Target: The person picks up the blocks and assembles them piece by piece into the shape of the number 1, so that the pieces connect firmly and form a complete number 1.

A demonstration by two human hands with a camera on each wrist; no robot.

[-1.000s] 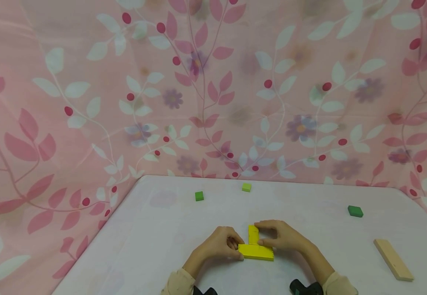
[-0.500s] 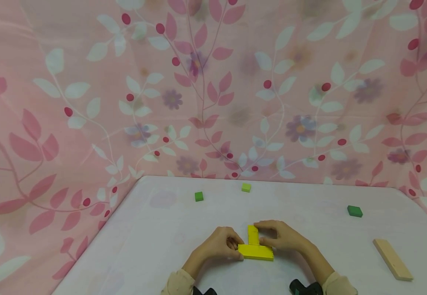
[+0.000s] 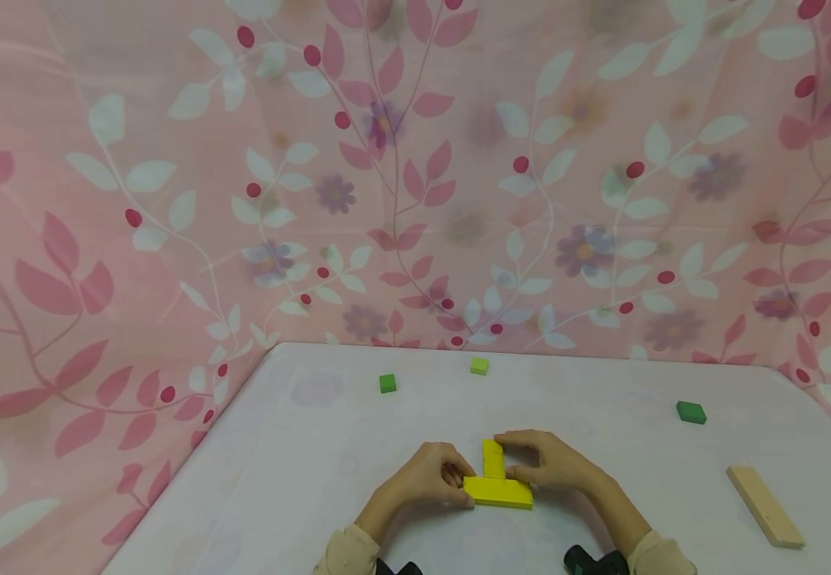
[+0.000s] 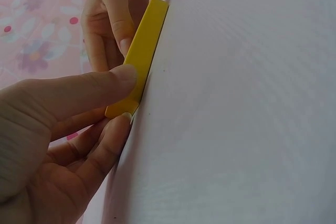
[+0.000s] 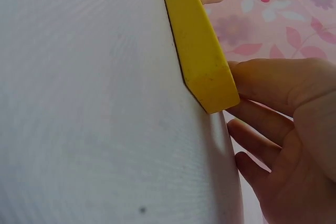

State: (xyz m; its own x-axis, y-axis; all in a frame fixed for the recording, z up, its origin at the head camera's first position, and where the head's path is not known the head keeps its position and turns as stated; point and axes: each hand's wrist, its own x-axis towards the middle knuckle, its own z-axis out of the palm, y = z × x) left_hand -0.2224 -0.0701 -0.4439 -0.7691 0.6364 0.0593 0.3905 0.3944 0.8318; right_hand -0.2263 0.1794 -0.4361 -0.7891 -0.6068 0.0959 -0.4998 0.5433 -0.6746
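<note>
A long yellow wooden block (image 3: 497, 492) lies crosswise on the table near the person. Behind it a second yellow block (image 3: 492, 458) points away, its near end against the long one, making an upside-down T. The left hand (image 3: 433, 475) pinches the long block's left end; in the left wrist view its thumb presses the yellow face. At the right, the right hand (image 3: 548, 459) holds the rear yellow block, index finger at its far end and thumb low by the joint. In the right wrist view the long block hides most of that grip.
Two small green blocks stand toward the back, one mid-green (image 3: 387, 383) and one lime (image 3: 480, 366). A dark green block (image 3: 691, 412) lies farther right. On the right side a plain wooden plank (image 3: 765, 507) rests on the white table (image 3: 278, 479). Floral pink cloth (image 3: 415, 200) hangs behind.
</note>
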